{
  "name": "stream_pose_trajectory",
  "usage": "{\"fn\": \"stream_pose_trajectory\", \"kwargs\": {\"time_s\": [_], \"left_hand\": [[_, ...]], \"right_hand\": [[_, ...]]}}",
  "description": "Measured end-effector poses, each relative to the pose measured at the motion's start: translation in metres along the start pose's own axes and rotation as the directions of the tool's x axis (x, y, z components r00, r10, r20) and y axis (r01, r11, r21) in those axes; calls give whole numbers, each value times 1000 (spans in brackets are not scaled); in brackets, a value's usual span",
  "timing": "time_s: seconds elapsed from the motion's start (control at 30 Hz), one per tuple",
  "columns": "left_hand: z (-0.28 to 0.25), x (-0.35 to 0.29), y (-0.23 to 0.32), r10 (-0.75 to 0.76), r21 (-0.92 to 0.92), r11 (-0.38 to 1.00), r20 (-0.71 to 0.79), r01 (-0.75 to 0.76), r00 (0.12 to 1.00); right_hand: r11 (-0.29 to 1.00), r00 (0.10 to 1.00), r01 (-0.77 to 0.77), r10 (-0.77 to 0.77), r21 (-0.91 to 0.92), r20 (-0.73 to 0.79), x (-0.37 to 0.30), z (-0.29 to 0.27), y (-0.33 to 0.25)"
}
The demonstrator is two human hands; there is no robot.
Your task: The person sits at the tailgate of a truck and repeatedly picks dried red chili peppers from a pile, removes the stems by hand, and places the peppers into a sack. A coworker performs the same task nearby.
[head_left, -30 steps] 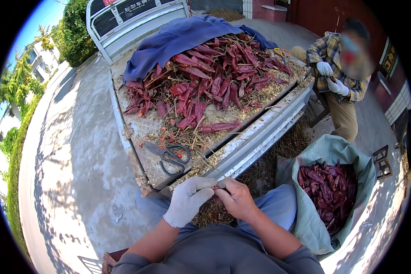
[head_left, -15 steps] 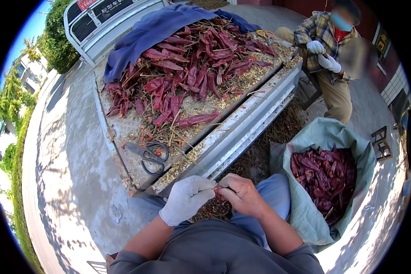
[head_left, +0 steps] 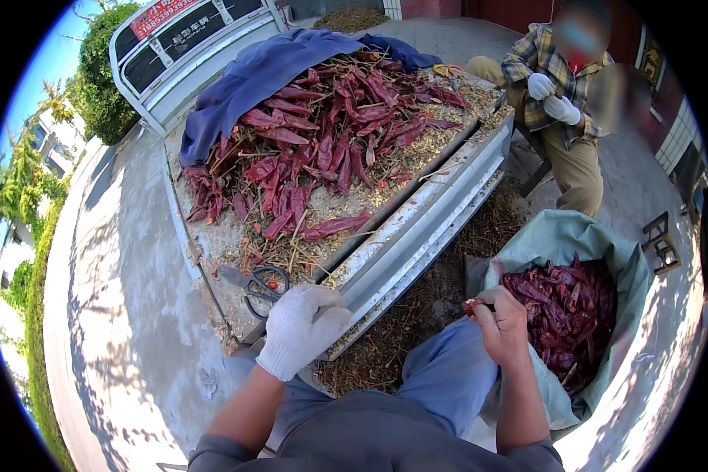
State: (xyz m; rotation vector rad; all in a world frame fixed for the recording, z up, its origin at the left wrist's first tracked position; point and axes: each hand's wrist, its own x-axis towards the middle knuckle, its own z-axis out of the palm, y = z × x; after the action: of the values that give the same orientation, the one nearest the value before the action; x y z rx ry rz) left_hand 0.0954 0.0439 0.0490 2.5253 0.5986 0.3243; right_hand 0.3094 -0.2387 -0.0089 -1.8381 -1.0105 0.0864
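One green sack (head_left: pixel 634 287) holds dried peppers (head_left: pixel 566 311); right hand (head_left: pixel 507 326) grips a red pepper (head_left: pixel 471 306), left hand (head_left: pixel 299 330) grip unclear.

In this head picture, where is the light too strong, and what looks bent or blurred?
Head view: strong sun whitens parts of the concrete pavement, with patchy shadows; head view: the pile of dried red chilies is evenly lit; head view: the hedge curves along the left rim; head view: the co-worker's face is blurred.
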Motion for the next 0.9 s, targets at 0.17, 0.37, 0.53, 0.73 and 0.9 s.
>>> {"fn": "stream_pose_trajectory", "kwargs": {"time_s": [0.17,0.37,0.53,0.73,0.9], "left_hand": [[-13,78,-31,276,458,880,-272,-128,922],[-12,115,-65,275,620,772,-120,-144,954],[-32,101,-52,387,623,764,-230,-171,893],[-40,37,3,294,533,789,107,-305,950],[-19,-11,8,298,342,867,228,-363,927]], "right_hand": [[872,960,-209,98,-443,-261,-25,-55,30],[960,977,-196,174,-202,-121,-40,-16,8],[985,994,-99,91,-142,-58,-31,24,-15],[894,926,366,-377,-258,4,17,69,-99],[863,893,419,-335,-282,301,28,113,-94]]}}
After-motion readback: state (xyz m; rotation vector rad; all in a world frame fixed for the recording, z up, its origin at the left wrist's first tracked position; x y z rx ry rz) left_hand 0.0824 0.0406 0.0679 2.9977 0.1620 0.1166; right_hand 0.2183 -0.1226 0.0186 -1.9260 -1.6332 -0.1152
